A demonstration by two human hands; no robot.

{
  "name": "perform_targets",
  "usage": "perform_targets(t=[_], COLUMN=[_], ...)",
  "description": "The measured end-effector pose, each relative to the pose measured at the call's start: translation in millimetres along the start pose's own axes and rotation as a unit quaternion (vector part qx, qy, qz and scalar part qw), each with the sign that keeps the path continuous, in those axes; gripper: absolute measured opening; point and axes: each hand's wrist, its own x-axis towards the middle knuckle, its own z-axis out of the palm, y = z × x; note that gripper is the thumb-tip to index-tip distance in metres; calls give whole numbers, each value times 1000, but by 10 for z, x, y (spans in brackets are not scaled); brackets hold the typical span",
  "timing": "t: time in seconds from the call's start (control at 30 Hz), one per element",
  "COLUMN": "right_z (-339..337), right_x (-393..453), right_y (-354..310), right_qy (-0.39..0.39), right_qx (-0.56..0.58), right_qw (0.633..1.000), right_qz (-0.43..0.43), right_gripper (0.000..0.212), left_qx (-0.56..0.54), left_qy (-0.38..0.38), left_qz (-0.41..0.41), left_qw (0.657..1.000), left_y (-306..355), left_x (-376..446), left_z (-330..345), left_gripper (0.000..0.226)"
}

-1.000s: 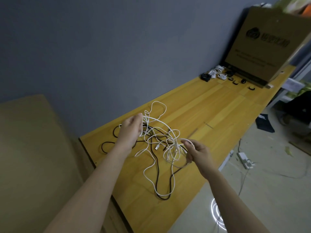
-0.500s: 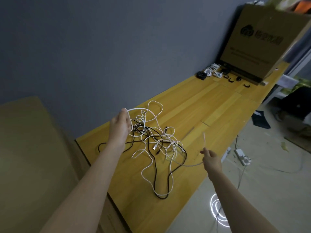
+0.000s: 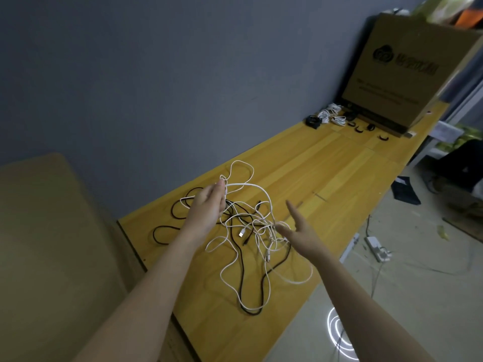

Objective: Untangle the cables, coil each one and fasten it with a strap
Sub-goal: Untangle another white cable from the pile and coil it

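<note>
The left hand (image 3: 209, 202) pinches a white cable (image 3: 251, 185) at its fingertips, raised above the tangle (image 3: 251, 236). The right hand (image 3: 295, 226) is spread wide, fingers straight, holding nothing, and touches the tangle's right side. The tangle of white and black cables lies on the table (image 3: 326, 178) near its near-left corner, between and just below both hands, trailing toward the near edge. The right hand is nearer the dense knot. Coiled cables (image 3: 330, 116) and straps (image 3: 359, 129) lie at the far end beside a cardboard box (image 3: 407, 74).

White and black cables (image 3: 251, 231) lie tangled on the wooden table (image 3: 326, 178).
</note>
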Motion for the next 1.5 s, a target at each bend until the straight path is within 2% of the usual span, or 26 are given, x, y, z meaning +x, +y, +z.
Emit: perform_targets(t=[0.07,0.17,0.2,0.3,0.4,0.47,0.5,0.53,0.6,0.67,0.7,0.77,0.87,1.03,1.2,1.3,1.37,1.43,1.5], right_z=[157,316,342,290,126,49,49,79,234,477,597,786,931,888,781,665,542,386,216], right_x=[-64,-69,-67,-39,134,308,390,453,514,466,413,308,149,-17,-220,-333,-363,-289,-161], right_y=[-189,-436,-493,-667,-898,-1006,-1004,-972,-804,-582,-502,-398,-293,-227,-282,-411,-506,-586,-668], right_qy=[-22,-17,-5,107,232,269,266,243,133,12,-22,-55,-93,-127,-125,-62,7,97,164], right_qx=[33,62,82,106,53,11,11,19,14,-3,3,10,-27,-153,-319,-313,-278,-237,-200], right_qw=[998,993,991,974,939,925,931,946,985,998,998,997,994,975,907,879,875,877,890], right_qz=[-54,-95,-109,-172,-249,-267,-251,-214,-112,-64,-61,-58,-58,-98,-244,-355,-397,-407,-375], right_gripper=[70,33,27,30,25,25,25,24,26,24,27,32,27,39,38,26,17,13,9], left_qx=[7,1,-17,-58,-92,-146,-180,-215,-273,-303,-309,-316,-318,-169,-68,82,217,280,283], left_qy=[-9,-18,-18,-42,-128,-180,-195,-205,-216,-229,-232,-218,-164,-64,4,8,-8,-29,-57], left_qz=[4,5,1,-9,-19,-26,-31,-35,-38,-36,-29,-14,2,34,46,106,127,105,77], left_qw=[1000,1000,1000,997,987,972,964,954,937,924,922,923,934,983,997,991,968,954,954], left_y=[-20,-32,-34,-25,6,50,73,86,95,94,97,107,99,41,38,-23,-88,-119,-111], left_x=[6,17,20,20,-14,-41,-48,-50,-46,-43,-42,-36,-16,2,-1,0,-2,-13,-35], left_z=[8,6,-4,-35,-2,24,21,10,-20,-25,-14,13,16,56,102,102,83,66,67], left_gripper=[38,41,41,41,45,47,46,46,45,42,38,28,24,24,15,13,13,17,21])
